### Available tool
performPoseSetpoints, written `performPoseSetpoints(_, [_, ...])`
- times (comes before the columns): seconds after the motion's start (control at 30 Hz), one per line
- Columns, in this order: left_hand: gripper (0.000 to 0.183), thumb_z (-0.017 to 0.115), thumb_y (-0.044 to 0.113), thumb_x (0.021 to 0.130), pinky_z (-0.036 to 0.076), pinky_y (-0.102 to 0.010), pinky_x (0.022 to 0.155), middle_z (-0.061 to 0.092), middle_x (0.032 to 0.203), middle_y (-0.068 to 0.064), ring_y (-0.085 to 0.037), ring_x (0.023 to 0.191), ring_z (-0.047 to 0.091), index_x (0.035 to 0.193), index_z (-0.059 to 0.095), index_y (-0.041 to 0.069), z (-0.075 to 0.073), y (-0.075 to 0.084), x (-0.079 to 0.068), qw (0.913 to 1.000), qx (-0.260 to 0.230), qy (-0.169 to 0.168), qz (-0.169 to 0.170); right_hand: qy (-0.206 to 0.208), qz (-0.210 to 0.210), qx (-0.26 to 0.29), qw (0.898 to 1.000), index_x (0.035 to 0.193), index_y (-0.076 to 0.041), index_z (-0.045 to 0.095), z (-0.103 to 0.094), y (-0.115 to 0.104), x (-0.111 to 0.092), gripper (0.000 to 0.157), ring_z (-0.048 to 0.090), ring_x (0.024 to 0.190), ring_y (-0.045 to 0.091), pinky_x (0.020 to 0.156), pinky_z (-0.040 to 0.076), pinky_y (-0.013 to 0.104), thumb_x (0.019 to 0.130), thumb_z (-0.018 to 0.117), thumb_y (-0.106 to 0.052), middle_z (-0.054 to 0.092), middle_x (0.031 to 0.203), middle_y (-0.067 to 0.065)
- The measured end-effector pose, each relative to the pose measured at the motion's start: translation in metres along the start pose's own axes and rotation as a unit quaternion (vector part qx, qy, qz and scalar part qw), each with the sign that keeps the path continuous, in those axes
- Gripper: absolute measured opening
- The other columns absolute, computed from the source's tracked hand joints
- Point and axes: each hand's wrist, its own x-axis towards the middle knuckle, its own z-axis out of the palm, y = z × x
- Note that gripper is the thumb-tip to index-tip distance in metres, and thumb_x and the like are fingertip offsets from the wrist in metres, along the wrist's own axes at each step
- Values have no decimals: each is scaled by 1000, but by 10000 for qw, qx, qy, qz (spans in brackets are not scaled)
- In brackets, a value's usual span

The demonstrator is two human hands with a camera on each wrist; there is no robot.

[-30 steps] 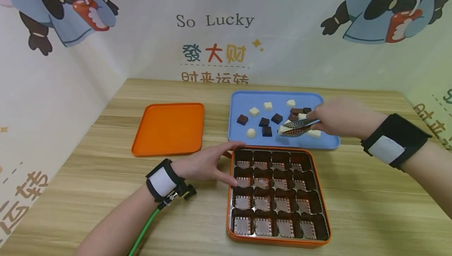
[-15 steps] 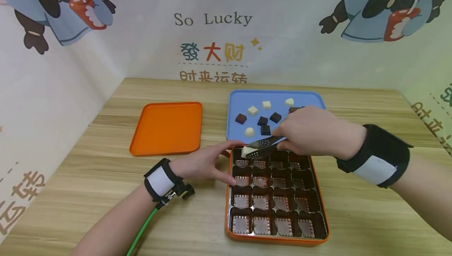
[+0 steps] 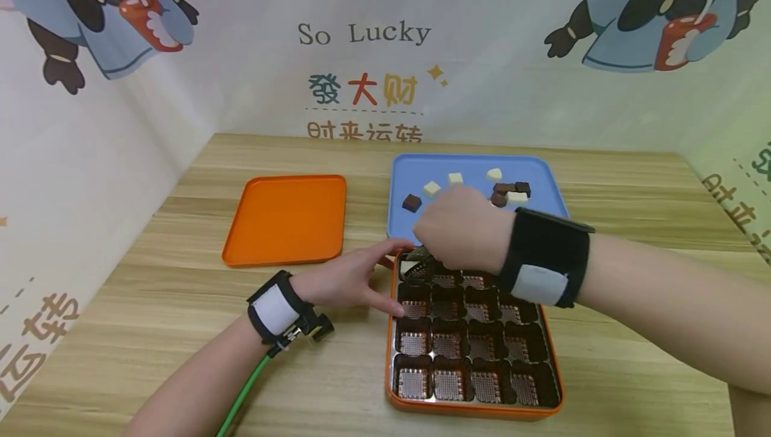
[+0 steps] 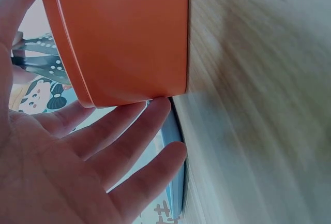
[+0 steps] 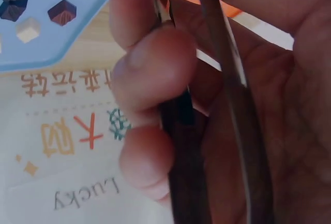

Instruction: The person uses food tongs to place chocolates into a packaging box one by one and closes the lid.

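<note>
In the head view my right hand grips black perforated tongs over the far-left compartment of an orange box. A white chocolate piece is at the tong tips, inside that compartment; whether the tips still squeeze it cannot be told. Fingers curl around the tong handles in the right wrist view. My left hand rests spread at the box's far-left corner, thumb on the left rim. In the left wrist view its fingertips touch the box wall.
Behind the box lies a blue tray with white pieces and dark chocolate pieces, partly hidden by my right hand. A shallow orange square tray lies to the left. Printed cloth walls the table's back and sides.
The right hand has carried the white piece in the tongs from the blue tray leftward and nearer, down into the far-left compartment. My left hand has stayed at the box corner.
</note>
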Motion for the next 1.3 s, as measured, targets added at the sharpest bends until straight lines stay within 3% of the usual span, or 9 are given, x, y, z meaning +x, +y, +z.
performPoseSetpoints(0.13, [92, 71, 52, 68, 32, -28, 96, 33, 139, 10, -8, 116, 39, 142, 19, 33, -1, 0, 0, 10000, 16, -11, 74, -224, 32, -538, 9983, 62, -14, 53, -4, -10, 18, 24, 44, 50, 10, 48, 41, 24, 85, 57, -15, 43, 54, -5])
performPoseSetpoints(0.27, [92, 72, 51, 66, 31, -28, 96, 38, 133, 14, -6, 115, 40, 140, 19, 36, -1, 0, 1, 10000, -27, 16, 59, -894, 259, -974, 9909, 72, -16, 62, -8, -22, 36, 18, 52, 61, 10, 59, 46, 26, 87, 57, -23, 52, 63, -5])
performPoseSetpoints(0.37, [89, 73, 52, 66, 31, -29, 96, 43, 127, 14, -6, 113, 41, 138, 23, 36, 0, 0, 2, 10000, -73, 12, -28, -1417, 383, -1098, 9831, 81, -17, 65, -7, -27, 46, 15, 52, 66, 8, 64, 45, 25, 88, 56, -27, 55, 70, -6])
performPoseSetpoints(0.5, [89, 72, 54, 66, 32, -30, 96, 45, 126, 12, -9, 113, 42, 138, 23, 35, 1, -1, 3, 10000, -72, 3, 54, -1677, 388, -983, 9801, 81, -17, 63, -9, -25, 47, 13, 50, 66, 8, 64, 44, 25, 86, 57, -28, 54, 73, -6])
performPoseSetpoints(0.73, [93, 70, 55, 66, 32, -30, 95, 39, 135, 8, -9, 115, 41, 141, 21, 31, 2, -1, 2, 10000, 28, 23, 26, -1492, 654, -6, 9866, 78, -13, 58, -30, 0, 21, 6, 48, 61, 12, 53, 42, 25, 80, 60, -18, 51, 68, -2])
performPoseSetpoints(0.87, [88, 73, 51, 66, 35, -30, 93, 36, 137, 9, -8, 114, 42, 139, 25, 34, 3, 0, 2, 10000, 7, 67, -20, -1156, 825, 443, 9889, 74, -12, 56, -29, 26, -5, 14, 43, 56, 14, 50, 38, 26, 79, 64, -22, 47, 64, -1])
performPoseSetpoints(1.1, [90, 74, 48, 67, 35, -31, 93, 35, 138, 8, -9, 113, 42, 140, 26, 26, 4, 0, 2, 10000, 30, 84, -17, -522, 1070, 1169, 9860, 65, -15, 53, 16, 78, -49, 25, 39, 51, 14, 51, 31, 30, 84, 60, -30, 43, 57, -1])
performPoseSetpoints(1.3, [92, 74, 48, 67, 36, -31, 92, 33, 140, 7, -10, 114, 42, 142, 25, 24, 2, 0, 0, 9999, 53, 73, -61, -657, 1614, 1108, 9784, 59, -12, 51, 54, 111, -61, 33, 37, 50, 14, 50, 30, 29, 87, 56, -28, 34, 54, -2])
